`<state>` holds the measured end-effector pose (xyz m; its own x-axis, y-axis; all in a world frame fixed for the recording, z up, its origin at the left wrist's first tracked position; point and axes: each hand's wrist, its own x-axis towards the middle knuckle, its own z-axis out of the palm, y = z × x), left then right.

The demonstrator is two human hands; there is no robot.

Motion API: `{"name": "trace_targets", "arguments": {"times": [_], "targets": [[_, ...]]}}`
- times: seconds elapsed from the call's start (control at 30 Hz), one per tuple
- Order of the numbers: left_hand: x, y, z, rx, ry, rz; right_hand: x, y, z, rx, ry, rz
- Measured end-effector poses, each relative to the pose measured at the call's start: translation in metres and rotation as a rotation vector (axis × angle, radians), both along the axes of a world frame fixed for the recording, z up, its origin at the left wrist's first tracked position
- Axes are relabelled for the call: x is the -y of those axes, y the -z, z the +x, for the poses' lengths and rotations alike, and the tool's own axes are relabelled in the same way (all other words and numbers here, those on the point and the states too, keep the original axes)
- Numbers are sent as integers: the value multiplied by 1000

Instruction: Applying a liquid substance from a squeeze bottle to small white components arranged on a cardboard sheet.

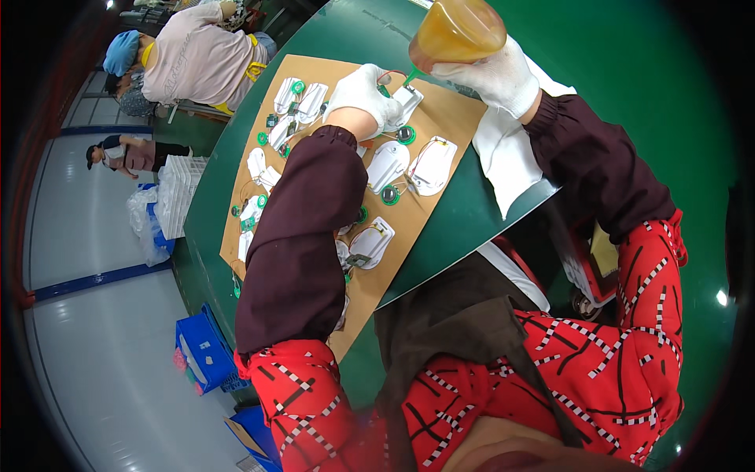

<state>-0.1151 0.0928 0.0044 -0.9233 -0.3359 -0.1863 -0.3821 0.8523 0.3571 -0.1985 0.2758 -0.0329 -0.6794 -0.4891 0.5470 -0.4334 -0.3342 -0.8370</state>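
My right hand (503, 81), in a white glove, grips a squeeze bottle (460, 33) of amber liquid, tilted with its green nozzle (412, 75) pointing down. The nozzle tip is at the upper end of a white plastic shell (406, 104); whether it touches cannot be made out. My left hand (362, 98), also gloved, holds that shell against the brown board (448, 118), with its fingertips partly hidden. A thin red wire loops beside the fingers. Just below lies a small round black part with a green rim (406, 134).
More white shells (388, 165) with wires, small circuit boards and round green-rimmed parts cover the board. A white cloth (507, 161) hangs over the edge of the green table (440, 250). Blue bins (206, 350) and stacked white trays (181, 193) stand left; other people (204, 59) are beyond.
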Motion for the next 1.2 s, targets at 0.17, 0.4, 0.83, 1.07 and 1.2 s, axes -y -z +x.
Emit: {"name": "trace_targets", "arguments": {"times": [0.17, 0.4, 0.83, 1.07, 1.2], "targets": [[1, 1, 3, -29, -22, -32, -2, -5, 4, -138, 11, 186], [-10, -7, 1, 28, -41, -63, -6, -5, 2, -202, -10, 205], [0, 7, -1, 0, -29, -36, -4, 14, 1, 145, -367, -169], [2, 9, -1, 5, -10, -60, -9, 5, 4, -135, -86, 99], [-1, 4, -1, 10, 1, -54, -15, -6, 2, -91, -158, 106]]}}
